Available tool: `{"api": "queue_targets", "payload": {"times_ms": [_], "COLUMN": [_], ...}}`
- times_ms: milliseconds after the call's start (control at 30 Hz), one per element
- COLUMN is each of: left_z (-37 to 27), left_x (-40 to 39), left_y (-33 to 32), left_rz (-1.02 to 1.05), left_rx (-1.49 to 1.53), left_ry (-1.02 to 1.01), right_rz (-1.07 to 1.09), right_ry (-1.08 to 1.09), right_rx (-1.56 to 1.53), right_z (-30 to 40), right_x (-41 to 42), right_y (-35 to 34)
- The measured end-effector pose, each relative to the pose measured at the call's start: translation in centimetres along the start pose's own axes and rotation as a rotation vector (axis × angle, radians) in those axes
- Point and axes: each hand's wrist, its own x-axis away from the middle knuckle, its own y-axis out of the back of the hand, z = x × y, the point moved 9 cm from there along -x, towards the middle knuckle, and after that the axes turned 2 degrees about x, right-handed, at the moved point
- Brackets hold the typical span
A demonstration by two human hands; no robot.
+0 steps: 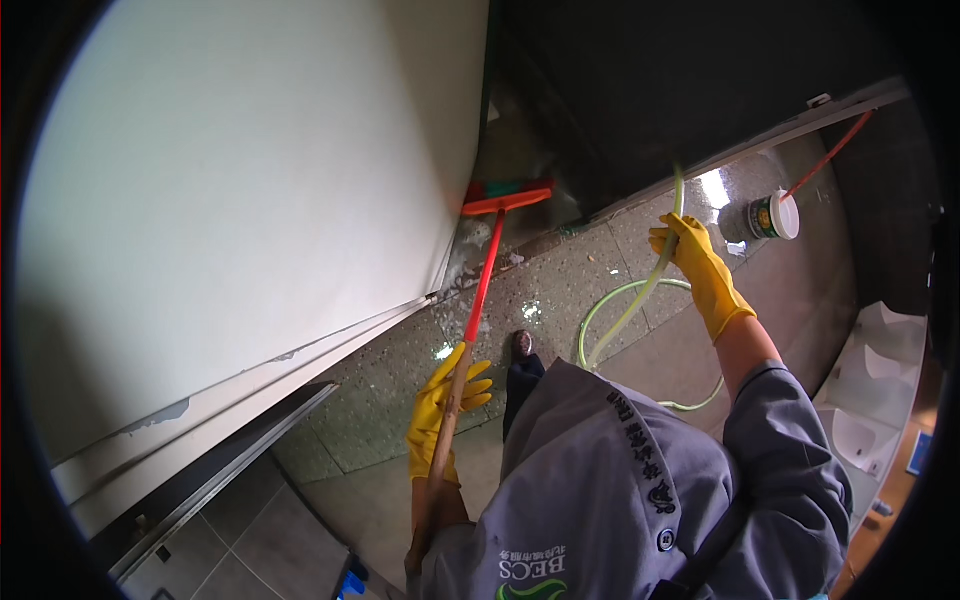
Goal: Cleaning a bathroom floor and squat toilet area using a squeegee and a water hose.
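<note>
My left hand [446, 412], in a yellow rubber glove, loosely holds the long handle [480, 289] of a floor brush, its fingers partly spread. Bare wood forms the lower handle, which runs along my forearm; the upper part is red. The brush's orange head [510, 201], with green behind it, is at the gap between a white door or partition panel [247, 165] and a dark panel [697, 82]. My right hand [694, 259], gloved alike, grips a translucent yellow-green hose [641, 296]. One end of the hose points toward the dark panel; the rest loops on the floor.
Wet speckled floor [555, 285] shines around my shoe [523, 343]. A white bucket [776, 216] with an orange stick [829, 154] stands to the right. White urinals [870, 405] line the far right wall. A metal-edged panel [225, 465] and blue object [351, 583] are at lower left.
</note>
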Motion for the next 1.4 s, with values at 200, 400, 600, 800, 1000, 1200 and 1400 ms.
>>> {"api": "queue_targets", "payload": {"times_ms": [200,400,600,800,1000,1200,1400], "left_z": [-0.3,-1.8,-2.3,-3.4,-4.2,-3.4,-9.5], "left_x": [1.0,0.6,0.8,-0.7,-6.0,-15.6,-8.9], "left_y": [-2.4,-2.3,-3.6,-7.1,-11.9,-14.1,-14.7], "left_rz": [0.109,0.041,-0.096,-0.05,0.049,0.057,-0.051], "left_rx": [0.677,0.646,0.048,0.029,-0.48,-0.942,-1.216], "left_ry": [-0.089,-0.042,0.185,0.213,0.227,0.302,0.318], "right_rz": [0.038,0.088,0.094,0.104,0.097,0.16,0.197], "right_ry": [-0.06,-0.035,-0.069,-0.091,-0.127,-0.159,-0.216], "right_rx": [0.009,0.035,0.113,0.096,0.109,0.096,0.049], "right_z": [-2.6,-3.9,-5.3,-7.7,-9.1,-10.1,-10.2], "right_x": [-1.2,-1.0,-0.7,-1.0,-0.3,0.5,1.2], "right_y": [0.5,1.7,1.4,1.5,1.7,-0.3,0.0]}}
